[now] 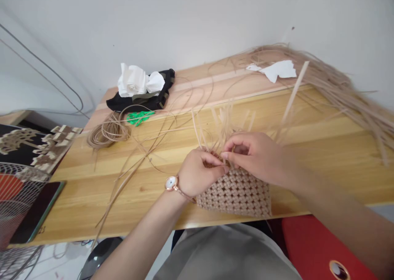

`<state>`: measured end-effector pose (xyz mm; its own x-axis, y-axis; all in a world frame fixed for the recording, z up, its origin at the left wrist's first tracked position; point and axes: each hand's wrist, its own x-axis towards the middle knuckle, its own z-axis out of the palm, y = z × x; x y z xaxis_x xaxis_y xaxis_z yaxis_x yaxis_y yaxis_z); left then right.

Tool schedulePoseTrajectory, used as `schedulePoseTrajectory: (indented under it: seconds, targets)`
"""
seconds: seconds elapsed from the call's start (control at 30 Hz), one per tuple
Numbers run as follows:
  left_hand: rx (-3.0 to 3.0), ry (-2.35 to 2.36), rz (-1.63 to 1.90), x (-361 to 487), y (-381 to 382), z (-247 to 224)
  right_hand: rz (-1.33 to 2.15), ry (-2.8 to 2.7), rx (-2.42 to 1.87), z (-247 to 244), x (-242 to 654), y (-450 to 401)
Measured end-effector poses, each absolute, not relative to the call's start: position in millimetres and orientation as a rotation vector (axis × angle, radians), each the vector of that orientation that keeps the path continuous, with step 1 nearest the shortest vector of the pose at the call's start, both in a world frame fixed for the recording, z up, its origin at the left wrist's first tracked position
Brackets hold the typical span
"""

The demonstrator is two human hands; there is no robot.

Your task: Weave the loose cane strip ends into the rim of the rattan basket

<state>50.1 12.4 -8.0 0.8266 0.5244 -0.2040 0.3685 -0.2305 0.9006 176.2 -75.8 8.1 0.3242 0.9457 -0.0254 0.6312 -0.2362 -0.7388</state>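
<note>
A woven basket (235,194) of tan strips, with an open diamond-like pattern, stands at the table's front edge before me. Loose strip ends (226,118) rise from its top, and one longer strip (294,95) slants up to the right. My left hand (200,169), with a watch (171,183) on the wrist, grips the basket's upper edge, thumb and fingers closed on it. Close beside it, my right hand (255,155) pinches a strip at the same edge between thumb and forefinger. The fingertips partly cover the strip there.
A coil of cane (107,132) lies at the left, near a green scrap (140,117) and a black bag (138,101) with white tissue (135,81) on it. Long strips (341,87) heap at the right. A phone (38,212) rests at the table's left edge.
</note>
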Motion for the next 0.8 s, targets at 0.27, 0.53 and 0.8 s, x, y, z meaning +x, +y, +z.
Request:
schedulePoseTrajectory:
  seconds: [0.27,0.53,0.8]
  targets:
    - [1.967,0.694,0.118,45,15,-11,0.671,-1.258,-1.982,-2,172,-73]
    - [1.952,0.388,0.005,39,24,-11,0.758,-1.363,-1.945,0,172,-76]
    - [1.898,0.38,-0.093,26,16,-6,0.814,-1.414,-1.896,-7,164,-86]
